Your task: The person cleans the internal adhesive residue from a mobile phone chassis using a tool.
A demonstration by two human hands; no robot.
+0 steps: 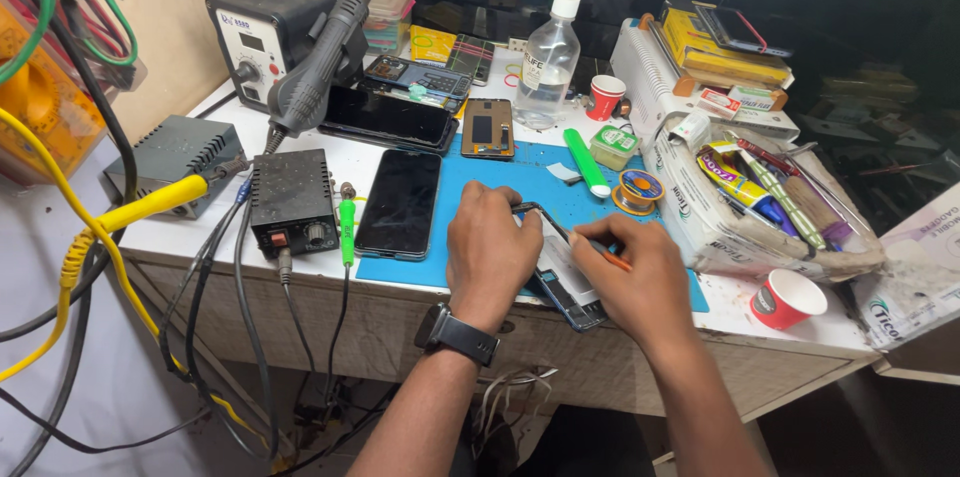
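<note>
Left hand (490,242) lies flat on an opened phone (560,277) at the front edge of the bench (300,277), fingers curled over its top end and pressing it down; black watch (458,334) on that wrist. Right hand (640,277) has its fingers pinched on a thin orange-handled tool (610,255), tip over the phone's upper part; exact contact point is hidden by the fingers. The phone sits on the blue mat (520,172), partly overhanging the mat's near edge. Just left of the left hand: a dark phone (400,203) face up on the mat. Further back: another phone frame (487,127), a clear squeeze bottle (548,57), a green marker (585,162), a solder spool (637,189). Far left: hot-air station (270,27) and a small black power box (292,199). Red paper cup (787,297) near the right hand, at the bench edge.
</note>
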